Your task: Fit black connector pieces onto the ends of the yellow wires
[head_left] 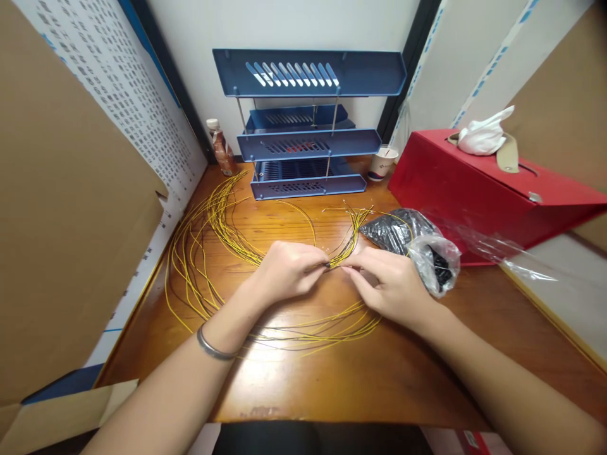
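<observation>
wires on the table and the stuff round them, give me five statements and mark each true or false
1. The left hand pinches the wires. True.
2. The right hand grips the bottle. False: the bottle stands apart from both hands, and the right hand's fingers are at the wires.
3. A tissue sticks out of the top of the red box. True.
4. The cup stands left of the rack in the picture. False: the cup is on the right.
5. A bracelet is on the left wrist. True.
</observation>
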`<state>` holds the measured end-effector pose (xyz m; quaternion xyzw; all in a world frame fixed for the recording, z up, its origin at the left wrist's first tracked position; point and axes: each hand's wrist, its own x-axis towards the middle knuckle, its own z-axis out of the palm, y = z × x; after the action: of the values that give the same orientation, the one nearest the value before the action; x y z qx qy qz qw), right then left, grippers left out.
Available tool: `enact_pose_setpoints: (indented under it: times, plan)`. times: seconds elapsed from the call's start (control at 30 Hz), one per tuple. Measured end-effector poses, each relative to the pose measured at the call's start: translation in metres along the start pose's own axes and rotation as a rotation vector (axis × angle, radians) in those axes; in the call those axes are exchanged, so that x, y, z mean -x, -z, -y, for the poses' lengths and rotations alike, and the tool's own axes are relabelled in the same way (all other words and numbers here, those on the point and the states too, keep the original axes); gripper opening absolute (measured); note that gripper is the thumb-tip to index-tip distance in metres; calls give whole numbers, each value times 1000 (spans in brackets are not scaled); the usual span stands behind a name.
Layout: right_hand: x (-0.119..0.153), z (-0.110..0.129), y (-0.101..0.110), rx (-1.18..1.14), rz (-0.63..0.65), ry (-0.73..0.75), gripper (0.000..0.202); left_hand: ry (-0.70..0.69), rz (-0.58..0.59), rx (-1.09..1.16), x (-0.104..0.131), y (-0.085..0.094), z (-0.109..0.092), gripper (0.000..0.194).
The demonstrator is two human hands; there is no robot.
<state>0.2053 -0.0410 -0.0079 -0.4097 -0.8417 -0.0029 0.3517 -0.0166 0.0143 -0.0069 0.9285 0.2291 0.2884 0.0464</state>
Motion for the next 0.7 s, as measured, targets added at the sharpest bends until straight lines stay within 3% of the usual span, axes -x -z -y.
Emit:
enact_pose_setpoints:
  times: [0.23,0.7]
  plan:
    - [-1,-1,2,70,17,-10,14,-12,-11,10,0,-1,0,17]
    - [0,3,-2,-63,110,-58,14,-81,20,-23,0,-1,-2,27]
